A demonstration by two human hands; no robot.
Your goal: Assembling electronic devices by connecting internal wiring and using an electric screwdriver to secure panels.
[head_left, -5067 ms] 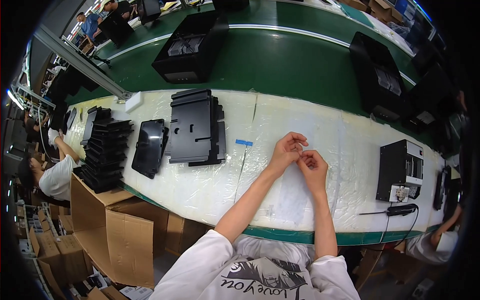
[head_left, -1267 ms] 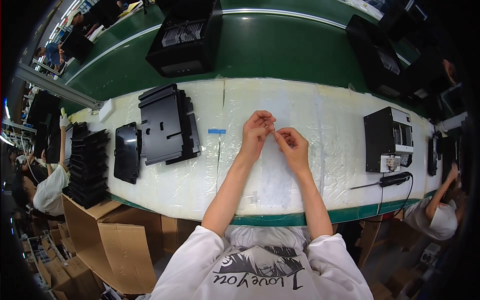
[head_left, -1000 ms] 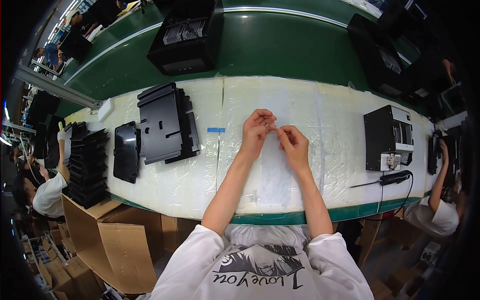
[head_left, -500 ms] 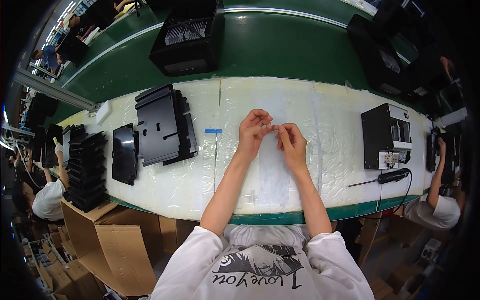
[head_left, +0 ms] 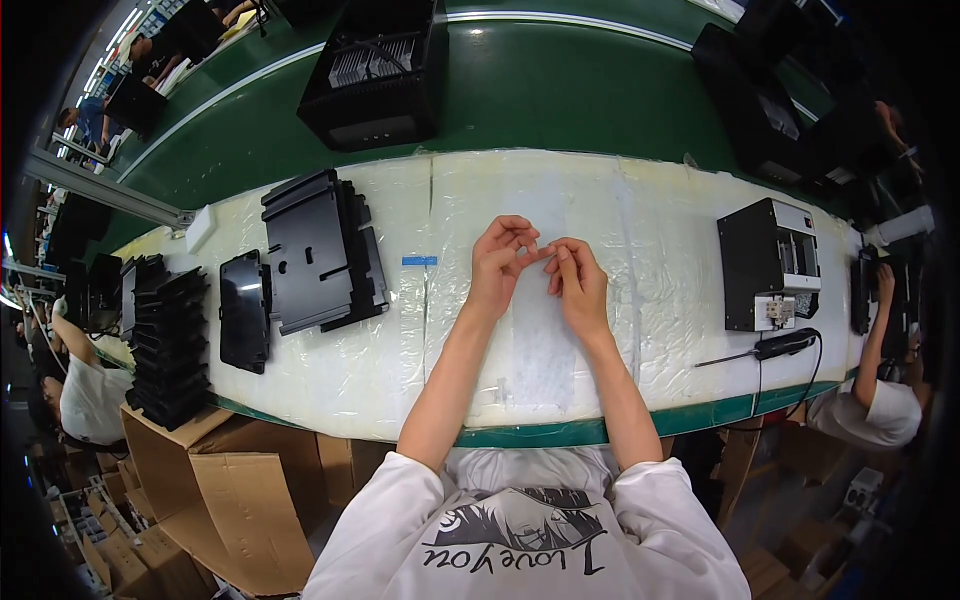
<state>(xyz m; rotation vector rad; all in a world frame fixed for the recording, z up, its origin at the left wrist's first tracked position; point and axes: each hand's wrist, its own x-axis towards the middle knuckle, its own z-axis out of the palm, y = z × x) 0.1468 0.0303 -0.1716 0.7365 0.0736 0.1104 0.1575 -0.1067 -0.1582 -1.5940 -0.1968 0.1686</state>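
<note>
My hands meet over the middle of the white film-covered bench top (head_left: 480,375). My left hand (head_left: 500,265) is loosely curled with its fingers apart, and one fingertip reaches across to the other hand. My right hand (head_left: 580,285) has thumb and fingers drawn together at that fingertip. Whatever lies in this pinch, if anything, is too small or hidden to make out. A short blue strip (head_left: 419,261) lies on the bench to the left of my left hand. Further right, a screwdriver (head_left: 785,345) with a black grip and a cord rests near the front edge.
At left are flat black panels (head_left: 320,250), a dark glossy plate (head_left: 245,310) and a stack of black parts (head_left: 168,340). A black-and-silver device (head_left: 770,265) stands at right. Black cases (head_left: 370,80) sit on the green surface beyond. Cardboard boxes (head_left: 240,500) stand below; co-workers sit on both sides.
My hands stay together with only a slight shift of the fingers. The whole view has slid a little, and the co-worker at left has moved an arm.
</note>
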